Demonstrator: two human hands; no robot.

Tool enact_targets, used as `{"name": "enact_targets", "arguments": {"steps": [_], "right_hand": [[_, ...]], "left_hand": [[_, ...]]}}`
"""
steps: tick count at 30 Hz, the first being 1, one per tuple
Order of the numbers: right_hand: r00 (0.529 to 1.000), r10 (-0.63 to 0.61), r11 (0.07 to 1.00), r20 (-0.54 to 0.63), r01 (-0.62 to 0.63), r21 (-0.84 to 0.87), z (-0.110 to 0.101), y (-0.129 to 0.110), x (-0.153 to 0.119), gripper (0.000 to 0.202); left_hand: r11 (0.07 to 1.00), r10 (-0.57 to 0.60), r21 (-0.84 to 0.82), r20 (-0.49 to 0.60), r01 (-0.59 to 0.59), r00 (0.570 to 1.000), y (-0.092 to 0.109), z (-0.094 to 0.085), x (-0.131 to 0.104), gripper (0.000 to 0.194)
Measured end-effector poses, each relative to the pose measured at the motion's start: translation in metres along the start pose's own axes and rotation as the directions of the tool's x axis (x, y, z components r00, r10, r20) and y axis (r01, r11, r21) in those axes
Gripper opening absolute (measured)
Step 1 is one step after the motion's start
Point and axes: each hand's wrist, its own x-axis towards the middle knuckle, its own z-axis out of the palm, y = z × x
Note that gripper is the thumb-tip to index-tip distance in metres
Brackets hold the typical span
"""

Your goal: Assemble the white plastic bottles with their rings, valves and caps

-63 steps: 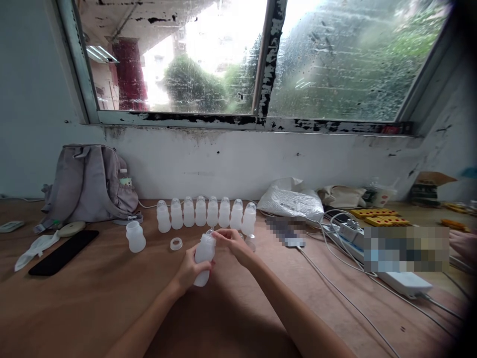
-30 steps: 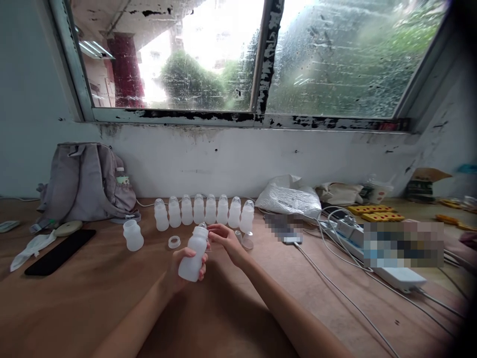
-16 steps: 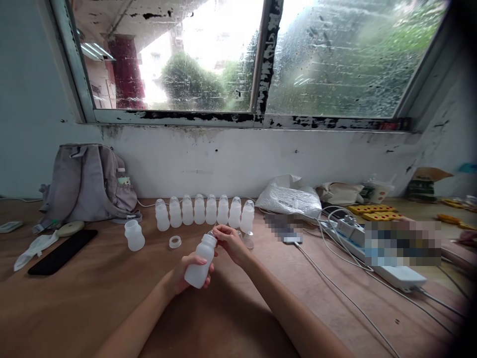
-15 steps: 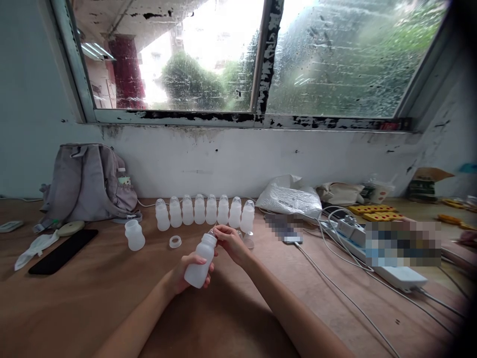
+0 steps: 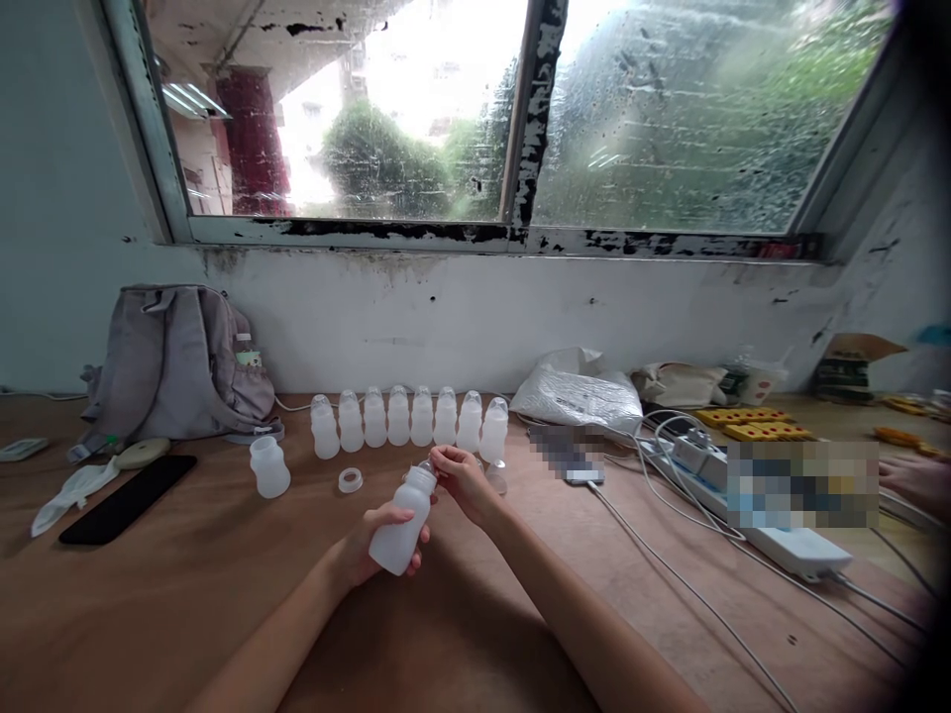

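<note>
Bottle [image 5: 401, 535] lies within our left hand [image 5: 361, 547], fingers wrapped round its body. We note the long axis tilted: mouth up and away, toward our right hand [image 5: 467, 487]; base toward us. Our right fingertips pinch a small clear piece [image 5: 425, 465] at the mouth, details too small to tell. White ring [image 5: 350, 480] lies beyond our left hand.

Whatever sits at the tips of the right hand [image 5: 462, 482] by the mouth of the bottle [image 5: 399, 535] is simply too small to tell! The left hand's [image 5: 366, 543] palm? Lost behind that bottle. Pixelated blocks swallow most of a phone [image 5: 586, 476] and a stretch of power strip [image 5: 802, 555]; beside them, a co-worker's hand [image 5: 910, 479] blurs out. Up top, the edge crops the window [image 5: 401, 158].
</note>
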Motion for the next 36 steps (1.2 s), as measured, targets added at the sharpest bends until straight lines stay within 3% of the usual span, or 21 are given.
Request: {"name": "enact_targets", "arguments": {"steps": [6, 11, 14, 16, 20, 24, 27, 29, 32, 36], "right_hand": [[0.998, -0.005, 1.0, 0.059, 0.004, 0.018, 0.002, -0.003, -0.001, 0.022], [1.0, -0.003, 0.999, 0.027, 0.002, 0.042, -0.001, -0.002, 0.0, 0.023], [1.0, -0.007, 0.998, -0.014, 0.008, 0.064, -0.004, 0.002, 0.003, 0.024], [0.997, -0.034, 0.997, -0.068, 0.038, 0.064, -0.007, 0.004, 0.005, 0.023], [0.967, -0.106, 0.994, -0.234, 0.112, 0.012, -0.013, 0.006, 0.009, 0.022], [0.955, -0.107, 0.994, -0.278, 0.109, -0.008, -0.015, 0.006, 0.01, 0.023], [0.954, -0.101, 0.995, -0.282, 0.1, -0.017, -0.016, 0.008, 0.009, 0.024], [0.955, -0.097, 0.995, -0.281, 0.094, -0.023, -0.015, 0.009, 0.009, 0.024], [0.958, -0.088, 0.996, -0.274, 0.082, -0.033, -0.014, 0.011, 0.008, 0.024], [0.964, -0.072, 0.997, -0.255, 0.059, -0.058, -0.009, 0.014, 0.005, 0.024]], "left_hand": [[1.0, -0.019, -0.017, -0.036, 0.018, 0.999, 0.001, 0.001, 0.002, 0.045], [1.0, 0.006, 0.004, -0.046, -0.006, 0.999, 0.001, 0.004, 0.001, 0.043], [0.994, 0.072, 0.084, -0.106, -0.064, 0.992, 0.001, 0.008, 0.001, 0.037], [0.957, 0.198, 0.241, -0.15, -0.159, 0.969, 0.002, 0.009, 0.004, 0.034], [0.749, 0.516, 0.568, -0.179, -0.34, 0.838, 0.003, 0.005, 0.01, 0.042], [0.496, 0.682, 0.817, -0.156, -0.295, 0.714, 0.002, 0.001, 0.011, 0.049], [0.378, 0.729, 0.883, -0.099, -0.279, 0.677, 0.004, 0.003, 0.006, 0.054], [0.295, 0.756, 0.918, -0.056, -0.263, 0.652, 0.01, 0.003, 0.002, 0.047], [0.129, 0.828, 0.982, -0.031, -0.137, 0.559, 0.032, -0.008, -0.007, 0.033], [-0.127, 0.892, 0.973, 0.027, 0.193, 0.45, 0.076, -0.047, -0.025, 0.027]]}}
